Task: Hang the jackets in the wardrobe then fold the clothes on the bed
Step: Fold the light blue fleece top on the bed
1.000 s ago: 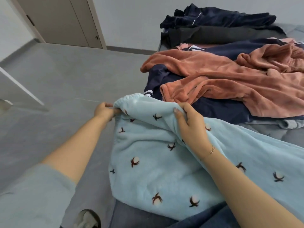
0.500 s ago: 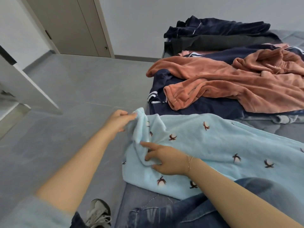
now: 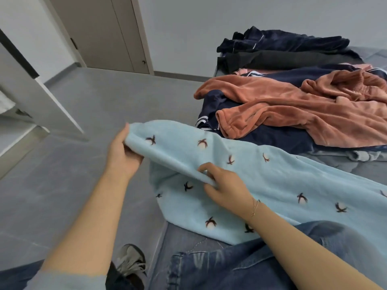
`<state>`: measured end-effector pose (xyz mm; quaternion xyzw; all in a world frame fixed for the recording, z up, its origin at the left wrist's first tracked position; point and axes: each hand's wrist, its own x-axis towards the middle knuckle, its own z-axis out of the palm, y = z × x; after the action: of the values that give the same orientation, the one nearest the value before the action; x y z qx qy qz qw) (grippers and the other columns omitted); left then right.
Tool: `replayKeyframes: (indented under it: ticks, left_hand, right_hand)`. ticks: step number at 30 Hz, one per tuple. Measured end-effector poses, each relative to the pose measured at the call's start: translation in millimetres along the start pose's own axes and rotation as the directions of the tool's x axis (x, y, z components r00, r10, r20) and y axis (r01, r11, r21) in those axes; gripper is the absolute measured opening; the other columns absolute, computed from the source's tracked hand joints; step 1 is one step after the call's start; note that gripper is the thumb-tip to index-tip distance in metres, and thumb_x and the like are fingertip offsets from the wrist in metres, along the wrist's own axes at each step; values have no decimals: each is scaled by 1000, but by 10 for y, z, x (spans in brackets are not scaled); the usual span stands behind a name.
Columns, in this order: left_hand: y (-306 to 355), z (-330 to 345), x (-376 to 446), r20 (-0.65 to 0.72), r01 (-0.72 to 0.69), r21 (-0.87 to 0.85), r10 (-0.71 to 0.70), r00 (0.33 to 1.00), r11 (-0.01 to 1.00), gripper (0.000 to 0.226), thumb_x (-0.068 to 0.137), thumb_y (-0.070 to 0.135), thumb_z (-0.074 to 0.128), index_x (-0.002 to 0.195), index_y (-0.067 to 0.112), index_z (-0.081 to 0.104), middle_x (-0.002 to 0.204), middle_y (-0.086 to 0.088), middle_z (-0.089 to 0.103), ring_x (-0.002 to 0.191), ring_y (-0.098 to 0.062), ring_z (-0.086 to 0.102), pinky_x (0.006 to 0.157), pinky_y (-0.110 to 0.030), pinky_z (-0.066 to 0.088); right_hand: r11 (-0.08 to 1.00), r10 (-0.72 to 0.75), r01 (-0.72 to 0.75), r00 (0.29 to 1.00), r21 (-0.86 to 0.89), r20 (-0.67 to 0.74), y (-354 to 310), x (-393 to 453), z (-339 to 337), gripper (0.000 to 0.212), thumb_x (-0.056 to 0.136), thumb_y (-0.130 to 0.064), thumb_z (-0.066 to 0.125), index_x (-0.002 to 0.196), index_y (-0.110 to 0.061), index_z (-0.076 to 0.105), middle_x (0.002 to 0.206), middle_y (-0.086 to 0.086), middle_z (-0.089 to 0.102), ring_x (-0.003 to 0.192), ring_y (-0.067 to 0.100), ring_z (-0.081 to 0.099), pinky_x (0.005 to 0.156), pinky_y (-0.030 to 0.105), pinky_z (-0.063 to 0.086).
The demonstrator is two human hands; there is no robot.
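Light blue fleece garment (image 3: pixel 272 176) spread at the bed's (image 3: pixel 372 164) near edge, folded end gripped by left hand (image 3: pixel 122 155), fold pinched by right hand (image 3: pixel 226 188).

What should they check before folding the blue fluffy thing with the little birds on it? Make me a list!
1. Left hand grips the edge of the light blue garment: ok.
2. Right hand pinches the folded edge: ok.
3. Garment lying flat: not ok, one part is lifted and doubled over.
4. All of it on the bed: not ok, the held corner hangs out past the side.
5. Room to fold: not ok, the orange garment pile lies close beside it.
6. Its far end: cannot tell, out of view.
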<state>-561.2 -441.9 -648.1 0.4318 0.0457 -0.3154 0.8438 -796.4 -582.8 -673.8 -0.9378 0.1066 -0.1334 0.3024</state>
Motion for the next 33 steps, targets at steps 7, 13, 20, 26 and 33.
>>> replayKeyframes:
  ticks: [7, 13, 20, 26, 33]
  left_hand:
    - [-696, -573, -393, -292, 407, 9, -387, 875, 913, 19, 103, 19, 45, 110, 6, 57, 74, -15, 69, 85, -27, 65, 62, -36, 58]
    - [-982, -508, -494, -279, 394, 56, -365, 888, 917, 31, 99, 20, 56, 126, 4, 55, 115, -14, 63, 114, -31, 58, 89, -43, 47]
    - [-748, -432, -411, -361, 82, 286, 28, 932, 955, 40, 96, 13, 61, 134, 10, 49, 114, -14, 58, 97, -32, 59, 81, -42, 51]
    - [-906, -844, -434, -506, 330, 254, -166, 846, 909, 40, 97, 9, 57, 135, -1, 49, 134, -21, 56, 112, -36, 58, 98, -49, 48]
    - [-986, -881, -469, -645, 569, 506, -154, 749, 648, 53, 97, 9, 54, 145, 2, 35, 151, -19, 37, 133, -31, 43, 109, -40, 36]
  right_hand:
    - [985, 66, 29, 850, -172, 522, -35, -287, 342, 53, 96, -24, 53, 146, -25, 35, 127, 2, 49, 110, 22, 52, 90, 36, 46]
    - [876, 201, 18, 895, -482, 399, -8, -512, 179, 38, 88, -28, 51, 121, -16, 38, 108, 3, 59, 93, 28, 60, 65, 32, 39]
    - [889, 293, 10, 757, -459, 584, -259, -282, -142, 17, 86, -14, 56, 96, -18, 43, 80, -2, 49, 78, 25, 50, 66, 33, 36]
    - [910, 391, -111, 550, -400, 738, -361, -317, 33, 27, 88, -6, 58, 113, -14, 54, 113, 5, 58, 95, 21, 51, 77, 27, 42]
    - [932, 353, -289, 583, -220, 731, -185, -254, -109, 31, 94, -13, 49, 120, -22, 63, 114, -9, 57, 105, 11, 54, 94, 25, 43]
